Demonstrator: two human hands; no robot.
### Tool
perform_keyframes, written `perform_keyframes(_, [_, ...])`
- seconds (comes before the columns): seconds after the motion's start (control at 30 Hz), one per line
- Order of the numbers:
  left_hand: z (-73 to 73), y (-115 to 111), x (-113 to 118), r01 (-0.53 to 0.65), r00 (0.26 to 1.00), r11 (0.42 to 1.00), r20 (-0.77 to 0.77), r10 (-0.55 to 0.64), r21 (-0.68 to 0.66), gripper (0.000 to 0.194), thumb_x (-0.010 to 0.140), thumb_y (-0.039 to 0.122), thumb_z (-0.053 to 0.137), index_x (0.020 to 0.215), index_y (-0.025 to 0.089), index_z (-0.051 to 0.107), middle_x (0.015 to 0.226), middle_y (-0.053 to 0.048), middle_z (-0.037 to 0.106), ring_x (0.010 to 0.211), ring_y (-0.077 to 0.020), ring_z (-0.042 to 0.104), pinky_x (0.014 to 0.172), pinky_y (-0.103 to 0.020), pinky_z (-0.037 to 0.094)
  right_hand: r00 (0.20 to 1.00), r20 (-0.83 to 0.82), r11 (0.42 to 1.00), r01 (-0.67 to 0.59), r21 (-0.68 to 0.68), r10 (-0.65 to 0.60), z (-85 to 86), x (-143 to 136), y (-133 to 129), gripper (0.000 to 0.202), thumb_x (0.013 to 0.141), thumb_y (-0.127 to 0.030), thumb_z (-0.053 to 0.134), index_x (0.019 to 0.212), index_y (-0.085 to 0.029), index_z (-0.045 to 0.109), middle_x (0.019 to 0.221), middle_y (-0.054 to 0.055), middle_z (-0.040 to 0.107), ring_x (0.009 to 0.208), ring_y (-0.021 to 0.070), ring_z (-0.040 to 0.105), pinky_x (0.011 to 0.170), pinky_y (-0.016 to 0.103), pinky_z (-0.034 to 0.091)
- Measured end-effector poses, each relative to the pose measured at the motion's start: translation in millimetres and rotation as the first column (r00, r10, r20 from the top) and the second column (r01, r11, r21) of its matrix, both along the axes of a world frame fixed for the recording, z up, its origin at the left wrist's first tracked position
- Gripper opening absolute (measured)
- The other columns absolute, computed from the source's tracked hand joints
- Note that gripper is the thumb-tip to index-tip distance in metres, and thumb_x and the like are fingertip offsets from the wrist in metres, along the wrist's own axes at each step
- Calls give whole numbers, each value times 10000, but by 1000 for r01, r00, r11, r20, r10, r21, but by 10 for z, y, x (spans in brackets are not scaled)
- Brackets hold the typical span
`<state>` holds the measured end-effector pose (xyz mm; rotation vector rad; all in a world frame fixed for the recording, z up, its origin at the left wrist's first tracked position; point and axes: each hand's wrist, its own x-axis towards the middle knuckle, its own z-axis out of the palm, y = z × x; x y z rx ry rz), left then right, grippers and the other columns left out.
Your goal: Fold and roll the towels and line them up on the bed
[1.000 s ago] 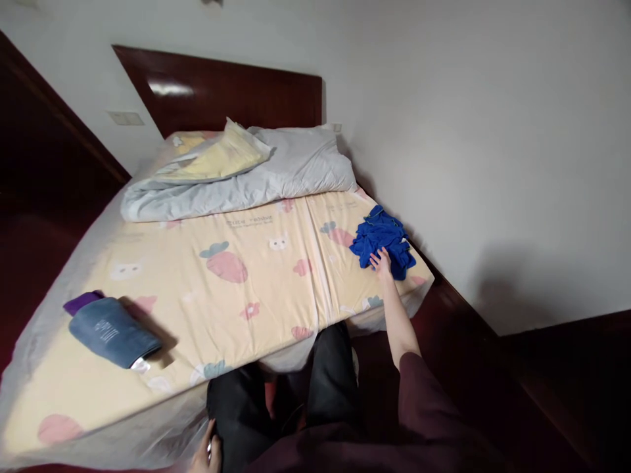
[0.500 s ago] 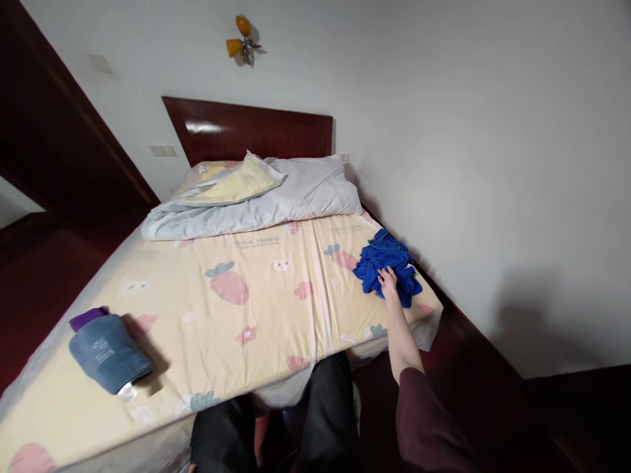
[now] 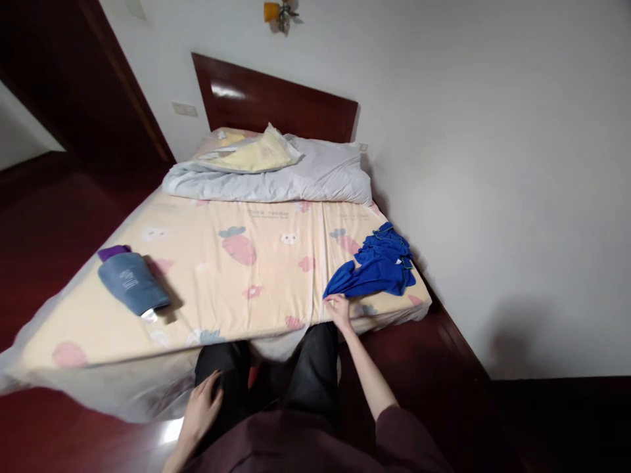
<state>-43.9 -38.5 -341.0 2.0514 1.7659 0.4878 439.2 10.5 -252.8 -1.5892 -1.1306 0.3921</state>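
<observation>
Several crumpled blue cloths (image 3: 387, 246) with thin green edging lie in a heap on the right side of the bed. One blue cloth (image 3: 365, 277) stretches from the heap toward me, and my right hand (image 3: 338, 311) pinches its near left corner. Whether this cloth is a towel or a garment I cannot tell. Low in the view, my left hand (image 3: 204, 399) is by my left thigh, its fingers apart and holding nothing.
The bed (image 3: 276, 263) has a cream sheet with carrot prints. On its left lie a folded grey-blue cloth (image 3: 133, 284) and a purple one (image 3: 114, 251). A pale quilt (image 3: 325, 174) is bunched before the dark headboard (image 3: 280, 98). A white wall (image 3: 493, 164) runs along the right.
My right hand has moved left and nearer, drawing one blue cloth out of the heap. My left hand has come into view. The camera has tipped downward.
</observation>
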Motion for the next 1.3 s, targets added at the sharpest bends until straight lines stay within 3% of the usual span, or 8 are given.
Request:
perform_keyframes(0.1, [165,-13,247,128,973,992,197,-124,-8,438,838,417,463,1142,244,727,1214,-96,748,1183,-336,691,1031,-491,570,986,-37,986,-164,-36,163,-252,-946,-268,76,808,-228,686,794,-206,757,863,54,740,919,221,655,891,357,516])
perform_keyframes(0.23, [432,-34,605,264,907,954,299,-295,140,456,945,341,495,1378,243,597,1402,-110,637,1306,-294,613,1124,-479,511,913,-118,918,-395,-21,390,-402,-1980,-571,120,828,-156,666,805,-224,762,865,30,759,888,212,688,890,345,524])
perform_keyframes(0.4, [646,-11,726,446,827,869,271,-492,216,380,995,243,451,1337,219,617,1289,-115,675,1209,-243,647,1047,-419,542,872,-132,879,-477,-12,472,-332,-2479,-802,169,865,-135,612,846,-222,755,880,32,756,840,199,702,852,332,539])
perform_keyframes(0.53, [757,-47,650,458,848,877,226,-480,145,301,1021,281,446,1212,211,668,1046,-95,704,933,-218,678,845,-352,548,882,-116,886,-462,-22,457,-231,-2412,-927,82,907,-227,671,896,-225,753,900,33,753,863,195,698,865,323,539])
perform_keyframes(0.73, [1056,-184,635,520,822,844,192,-536,130,175,994,215,458,953,199,627,947,-70,666,887,-215,606,786,-334,465,843,-35,840,-537,-80,536,-123,-2198,-1071,129,901,-338,746,957,-222,761,916,41,757,845,192,700,826,300,549])
perform_keyframes(0.9, [1213,-176,514,516,839,839,98,-536,171,161,961,160,481,817,207,536,795,-33,602,791,-207,557,744,-330,414,783,95,778,-581,-241,614,-94,-1872,-1060,80,896,-258,711,943,-239,774,880,27,740,794,190,695,778,289,539])
perform_keyframes(1.17, [1382,-42,-23,208,932,918,217,-291,337,108,939,184,511,865,210,586,732,2,588,663,-149,548,638,-247,429,877,283,873,-251,-417,387,-153,-1024,-1257,289,831,-129,540,965,-249,767,966,45,737,873,208,703,812,298,540])
perform_keyframes(1.3, [1503,28,-241,-11,969,923,231,-84,385,94,939,251,563,902,199,632,720,8,607,617,-120,549,606,-211,426,925,178,889,-249,-385,336,-69,-818,-1409,229,876,-219,557,963,-209,769,944,74,739,847,217,702,800,310,551])
